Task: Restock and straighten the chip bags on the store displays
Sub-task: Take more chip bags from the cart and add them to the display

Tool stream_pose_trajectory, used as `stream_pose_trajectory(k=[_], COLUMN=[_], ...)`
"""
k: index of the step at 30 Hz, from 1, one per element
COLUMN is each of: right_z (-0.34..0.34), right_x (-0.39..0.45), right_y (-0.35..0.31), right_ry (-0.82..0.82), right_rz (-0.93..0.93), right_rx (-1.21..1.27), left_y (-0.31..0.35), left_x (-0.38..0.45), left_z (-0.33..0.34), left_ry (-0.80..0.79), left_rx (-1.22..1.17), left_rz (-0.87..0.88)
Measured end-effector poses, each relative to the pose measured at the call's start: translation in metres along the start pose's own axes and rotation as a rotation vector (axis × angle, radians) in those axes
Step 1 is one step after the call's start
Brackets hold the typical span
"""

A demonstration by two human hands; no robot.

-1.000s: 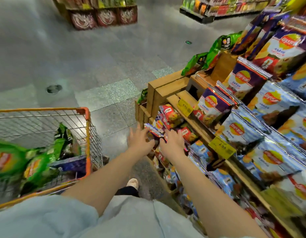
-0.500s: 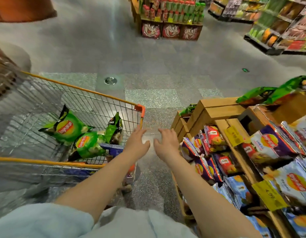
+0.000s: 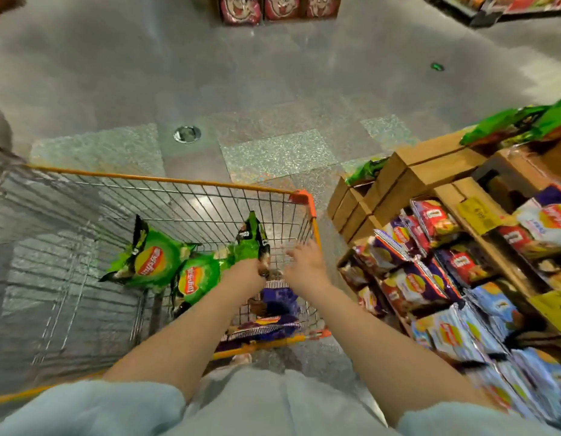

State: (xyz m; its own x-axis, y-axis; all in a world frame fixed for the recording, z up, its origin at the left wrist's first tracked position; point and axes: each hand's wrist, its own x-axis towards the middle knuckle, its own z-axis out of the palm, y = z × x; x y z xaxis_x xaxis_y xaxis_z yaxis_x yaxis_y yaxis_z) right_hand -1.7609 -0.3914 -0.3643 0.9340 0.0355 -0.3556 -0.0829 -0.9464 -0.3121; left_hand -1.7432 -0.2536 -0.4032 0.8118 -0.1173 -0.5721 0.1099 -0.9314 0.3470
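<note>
Both hands over the wire cart (image 3: 166, 196), at its right end. Left hand (image 3: 246, 272) down among the green chip bags (image 3: 166, 262), fingers hidden behind the upright green bag (image 3: 251, 239); grip impossible to confirm. Right hand (image 3: 307, 262) blurred, fingers spread and relaxed, holding nothing, just inside the orange corner (image 3: 301, 196).

Location of stock: three green bags on the cart floor, purple bags (image 3: 273, 313) beneath the forearms, wooden display (image 3: 430, 174) to the right, already filled with red, purple and blue bags.

Probable faults:
- Crushed contents, if grasped by the bag body rather than the sealed edge.
- Snagging on the wire mesh during lifting, owing to the bag's closeness to the cart wall.
- Neighbouring bags dragged along, since they overlapped.
- Toppling of leaning display rows, if new stock was pushed in hard.

Orientation: upright bag on end, long axis near vertical, top seal toward the far cart wall. Two flat bags face up, logos tilted, long axes running diagonally across the floor.
</note>
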Motion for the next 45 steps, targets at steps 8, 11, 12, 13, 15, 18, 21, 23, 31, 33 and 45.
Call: stream_pose_trajectory(k=[8, 11, 12, 13, 15, 18, 21, 23, 31, 33, 45], right_z=[0.022, 0.025, 0.025, 0.026, 0.030, 0.041, 0.051, 0.057, 0.078, 0.081, 0.062], right_x=[-0.014, -0.025, -0.029, -0.032, -0.038, -0.046, -0.050, -0.052, -0.060, -0.063, -0.051], right_y=[0.001, 0.010, 0.012, 0.015, 0.020, 0.029, 0.035, 0.037, 0.044, 0.045, 0.029], right_ry=[-0.040, -0.046, -0.044, -0.045, -0.044, -0.046, -0.027, -0.031, 0.005, 0.015, 0.174], right_rz=[0.227, 0.293, 0.311, 0.328, 0.347, 0.374, 0.389, 0.387, 0.387, 0.378, 0.428], right_rx=[0.108, 0.096, 0.094, 0.097, 0.114, 0.164, 0.227, 0.221, 0.229, 0.208, 0.285], left_y=[-0.051, -0.053, -0.052, -0.052, -0.052, -0.050, -0.046, -0.042, -0.036, -0.036, 0.020], left_x=[0.034, 0.037, 0.038, 0.040, 0.042, 0.046, 0.048, 0.049, 0.047, 0.049, 0.042], left_z=[0.024, 0.036, 0.040, 0.044, 0.051, 0.059, 0.063, 0.064, 0.081, 0.086, 0.021], left_ry=[-0.242, -0.289, -0.288, -0.273, -0.209, -0.126, -0.142, -0.179, -0.320, -0.335, -0.322], left_rx=[0.217, 0.229, 0.246, 0.259, 0.265, 0.323, 0.360, 0.382, 0.477, 0.491, 0.292], left_rz=[0.028, 0.076, 0.086, 0.088, 0.078, 0.075, 0.054, 0.040, 0.117, 0.125, 0.169])
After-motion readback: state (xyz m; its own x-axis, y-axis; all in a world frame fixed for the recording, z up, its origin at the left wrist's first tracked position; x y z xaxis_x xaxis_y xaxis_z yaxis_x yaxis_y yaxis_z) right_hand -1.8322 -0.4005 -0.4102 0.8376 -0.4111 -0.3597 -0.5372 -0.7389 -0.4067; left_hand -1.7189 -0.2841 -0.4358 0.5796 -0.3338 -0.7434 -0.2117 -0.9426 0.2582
